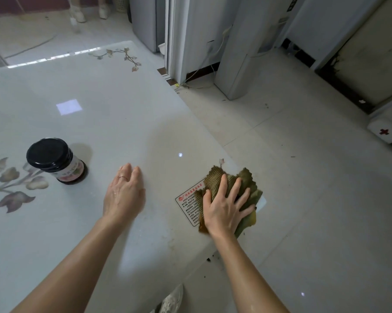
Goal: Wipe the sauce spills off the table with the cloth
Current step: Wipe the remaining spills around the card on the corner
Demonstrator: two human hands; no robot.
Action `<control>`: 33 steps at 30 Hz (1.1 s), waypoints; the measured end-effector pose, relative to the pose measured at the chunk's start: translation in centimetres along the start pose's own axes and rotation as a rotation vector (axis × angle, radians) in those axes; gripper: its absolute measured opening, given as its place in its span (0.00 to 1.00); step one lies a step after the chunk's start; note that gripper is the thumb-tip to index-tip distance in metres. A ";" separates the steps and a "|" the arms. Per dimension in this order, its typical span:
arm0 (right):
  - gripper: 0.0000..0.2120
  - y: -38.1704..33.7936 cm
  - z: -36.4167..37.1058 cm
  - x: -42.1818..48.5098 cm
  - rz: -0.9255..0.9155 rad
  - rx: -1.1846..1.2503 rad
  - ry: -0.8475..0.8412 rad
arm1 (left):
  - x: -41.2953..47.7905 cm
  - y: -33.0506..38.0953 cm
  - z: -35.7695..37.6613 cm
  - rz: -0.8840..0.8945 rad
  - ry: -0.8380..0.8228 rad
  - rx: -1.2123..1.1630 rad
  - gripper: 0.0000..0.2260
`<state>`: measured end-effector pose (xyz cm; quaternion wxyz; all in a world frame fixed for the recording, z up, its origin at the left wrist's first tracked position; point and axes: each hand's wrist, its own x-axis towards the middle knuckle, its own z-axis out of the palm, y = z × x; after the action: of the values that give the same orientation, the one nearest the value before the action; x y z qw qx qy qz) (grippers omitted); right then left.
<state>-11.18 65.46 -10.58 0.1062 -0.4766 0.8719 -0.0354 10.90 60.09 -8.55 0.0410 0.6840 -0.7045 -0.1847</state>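
A green-brown cloth point(215, 179) lies crumpled at the right edge of the glossy white table point(100, 123). My right hand point(224, 206) presses flat on the cloth with spread, straight fingers. The cloth partly covers a white label with red print point(188, 204) stuck on the tabletop. My left hand point(125, 193) rests flat on the bare table to the left of the cloth, fingers straight and together. No sauce spill is plainly visible on the tabletop; part of it lies hidden under the cloth.
A dark jar with a black lid point(55, 160) stands on the table left of my left hand. Floral patterns mark the tabletop. Dark specks lie on the floor by the table edge point(209, 258). A white box with a red cross point(385, 128) sits on the floor, right.
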 end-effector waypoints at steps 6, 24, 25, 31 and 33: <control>0.33 0.6 -0.4 1.9 0.076 0.000 -0.044 | -0.2 0.1 -0.3 -0.013 -0.015 -0.001 0.22; 0.32 2.3 -0.7 1.4 0.288 0.180 0.001 | -5.3 1.1 -0.7 -0.031 0.033 -0.068 0.29; 0.32 2.1 -0.3 0.4 0.282 0.190 0.010 | -5.5 1.1 -0.8 -0.041 0.037 -0.073 0.28; 0.32 0.2 2.9 -8.5 0.048 0.149 0.065 | -6.3 2.3 -0.4 -0.054 0.046 -0.094 0.27; 0.33 0.6 2.9 -8.2 -0.025 0.111 0.087 | -6.4 2.8 -0.2 -0.044 0.051 -0.098 0.27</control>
<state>-6.71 72.78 -12.25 0.0941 -0.4788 0.8664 -0.1059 8.73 66.33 -6.25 0.0882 0.7008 -0.6783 -0.2025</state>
